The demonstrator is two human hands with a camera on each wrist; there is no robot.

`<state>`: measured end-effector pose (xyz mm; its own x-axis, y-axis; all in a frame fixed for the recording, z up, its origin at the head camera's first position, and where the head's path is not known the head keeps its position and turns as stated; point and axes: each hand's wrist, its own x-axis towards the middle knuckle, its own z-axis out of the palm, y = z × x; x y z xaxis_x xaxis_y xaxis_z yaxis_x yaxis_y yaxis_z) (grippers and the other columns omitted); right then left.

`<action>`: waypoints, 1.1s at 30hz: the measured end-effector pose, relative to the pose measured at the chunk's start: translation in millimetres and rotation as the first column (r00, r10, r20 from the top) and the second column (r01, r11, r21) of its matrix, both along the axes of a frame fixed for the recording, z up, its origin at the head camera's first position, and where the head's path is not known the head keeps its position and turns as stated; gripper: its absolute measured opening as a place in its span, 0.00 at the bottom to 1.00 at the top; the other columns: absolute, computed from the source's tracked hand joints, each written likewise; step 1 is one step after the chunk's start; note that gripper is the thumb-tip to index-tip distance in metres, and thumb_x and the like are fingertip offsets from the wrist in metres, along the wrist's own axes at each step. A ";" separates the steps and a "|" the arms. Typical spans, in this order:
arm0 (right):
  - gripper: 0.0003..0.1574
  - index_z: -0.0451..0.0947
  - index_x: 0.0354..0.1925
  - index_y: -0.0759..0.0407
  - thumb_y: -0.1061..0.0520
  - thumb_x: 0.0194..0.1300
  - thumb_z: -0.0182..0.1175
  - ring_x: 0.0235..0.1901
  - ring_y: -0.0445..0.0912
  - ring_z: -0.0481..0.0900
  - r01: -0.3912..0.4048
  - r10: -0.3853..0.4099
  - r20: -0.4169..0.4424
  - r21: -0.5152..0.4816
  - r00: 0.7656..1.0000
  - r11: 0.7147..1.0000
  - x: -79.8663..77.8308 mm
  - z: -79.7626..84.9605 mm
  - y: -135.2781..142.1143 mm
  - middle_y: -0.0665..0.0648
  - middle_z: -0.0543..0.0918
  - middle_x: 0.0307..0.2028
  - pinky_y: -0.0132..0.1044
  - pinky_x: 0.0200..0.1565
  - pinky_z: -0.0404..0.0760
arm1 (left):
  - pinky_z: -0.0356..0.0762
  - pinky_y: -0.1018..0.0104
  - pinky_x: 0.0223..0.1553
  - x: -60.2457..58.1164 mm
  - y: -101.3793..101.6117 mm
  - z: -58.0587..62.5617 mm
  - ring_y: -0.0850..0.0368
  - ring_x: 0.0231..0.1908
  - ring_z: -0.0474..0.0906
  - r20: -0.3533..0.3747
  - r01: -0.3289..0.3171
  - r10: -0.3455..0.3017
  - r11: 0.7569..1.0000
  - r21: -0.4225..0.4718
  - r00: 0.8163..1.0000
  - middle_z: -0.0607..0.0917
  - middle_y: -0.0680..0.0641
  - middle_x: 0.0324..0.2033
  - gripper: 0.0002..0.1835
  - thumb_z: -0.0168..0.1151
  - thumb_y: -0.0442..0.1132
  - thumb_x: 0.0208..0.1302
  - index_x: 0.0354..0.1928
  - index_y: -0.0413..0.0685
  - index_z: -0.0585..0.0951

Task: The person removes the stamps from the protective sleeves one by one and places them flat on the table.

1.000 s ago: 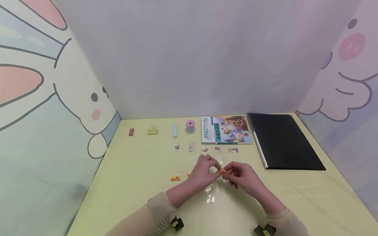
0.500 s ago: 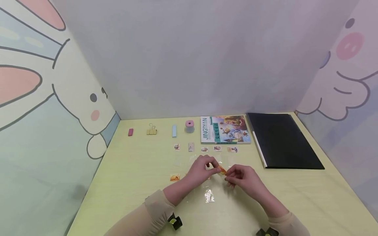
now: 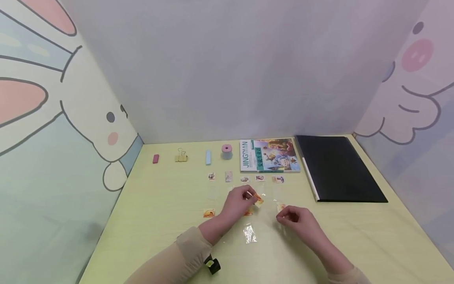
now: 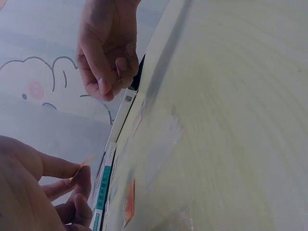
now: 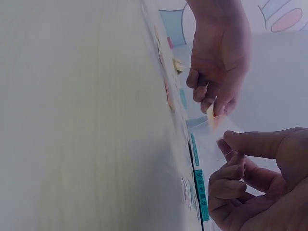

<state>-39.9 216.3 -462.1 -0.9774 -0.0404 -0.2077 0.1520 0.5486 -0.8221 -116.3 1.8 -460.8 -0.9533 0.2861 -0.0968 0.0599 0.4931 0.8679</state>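
My left hand pinches a small orange stamp by its edge between thumb and forefinger, held over the table. To its right, my right hand has thumb and forefinger together on a thin clear plastic sleeve, seen best in the right wrist view. A paler orange stamp shows just beyond the right fingertips, partly hidden. Another orange stamp lies left of my left forearm, and one more peeks out beneath the left hand. A shiny clear sleeve lies in front of the hands.
Several small white-bordered stamps form a row behind the hands, with clear sleeves near them. Farther back are a book, a black folder, a pink-topped spool, a light blue stick, a binder clip and a dark pink block.
The hands, earlier together at one orange stamp, have drawn apart. The left hand keeps the stamp and moved slightly left; the right moved right and toward me.
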 end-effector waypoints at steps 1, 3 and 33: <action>0.07 0.81 0.31 0.50 0.50 0.55 0.67 0.25 0.43 0.72 -0.006 0.006 0.012 -0.002 1.000 1.000 2.1 0.3 -0.4 0.51 0.80 0.27 0.32 0.27 0.71 | 0.72 0.68 0.24 -0.1 1.2 -2.1 0.62 0.24 0.74 0.007 -0.002 0.002 1.000 -0.005 1.000 0.80 0.56 0.23 0.03 0.64 0.43 0.58 0.29 0.58 0.79; 0.08 0.81 0.31 0.54 0.51 0.56 0.66 0.24 0.43 0.72 -0.032 0.033 0.045 -0.021 0.998 0.999 5.8 0.5 -1.5 0.53 0.80 0.25 0.33 0.26 0.72 | 0.72 0.68 0.21 0.2 4.1 -5.2 0.63 0.21 0.74 0.013 -0.003 0.003 1.000 -0.030 1.000 0.80 0.56 0.22 0.04 0.65 0.42 0.56 0.29 0.56 0.78; 0.24 0.66 0.12 0.49 0.42 0.48 0.67 0.15 0.42 0.64 -0.040 0.081 -0.055 0.529 0.995 0.848 20.9 -6.5 -43.7 0.46 0.68 0.12 0.38 0.17 0.59 | 0.58 0.63 0.36 1.9 25.9 -16.3 0.56 0.33 0.62 -0.256 0.012 -0.166 0.858 -0.514 0.952 0.70 0.60 0.17 0.12 0.72 0.54 0.46 0.18 0.65 0.78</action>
<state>-19.0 172.7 -468.7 -0.9897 -0.0046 -0.1431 0.0557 0.9082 -0.4149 -114.3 27.7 -477.1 -0.9340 0.3567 0.0177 0.3273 0.8350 0.4423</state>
